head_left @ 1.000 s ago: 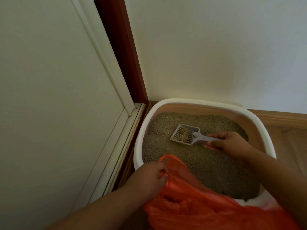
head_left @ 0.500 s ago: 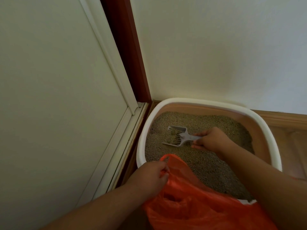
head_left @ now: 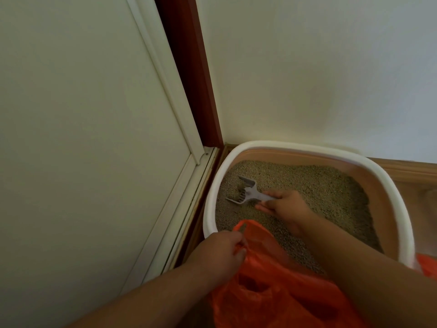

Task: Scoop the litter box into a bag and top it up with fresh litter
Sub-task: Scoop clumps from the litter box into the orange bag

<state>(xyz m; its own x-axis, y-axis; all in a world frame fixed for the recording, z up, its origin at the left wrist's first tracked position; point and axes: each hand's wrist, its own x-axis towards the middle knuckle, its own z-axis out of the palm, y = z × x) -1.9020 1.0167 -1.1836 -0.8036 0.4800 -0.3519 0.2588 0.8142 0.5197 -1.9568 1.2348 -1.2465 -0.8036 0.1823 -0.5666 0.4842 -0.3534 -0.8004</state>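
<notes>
Head | scoop [head_left: 246,192] tilted on edge, head left | right hand [head_left: 285,204] grips handle

The litter box [head_left: 241,147] is wedged into a corner, its far rim close against the wall [head_left: 319,67] and its left rim just beside the door frame [head_left: 186,74] and sliding-door track [head_left: 198,176], so those two sides give little room to pass. Over the near rim the orange bag [head_left: 272,280] and both forearms crowd the way in. The litter [head_left: 319,185] at the far right lies uncovered from above
</notes>
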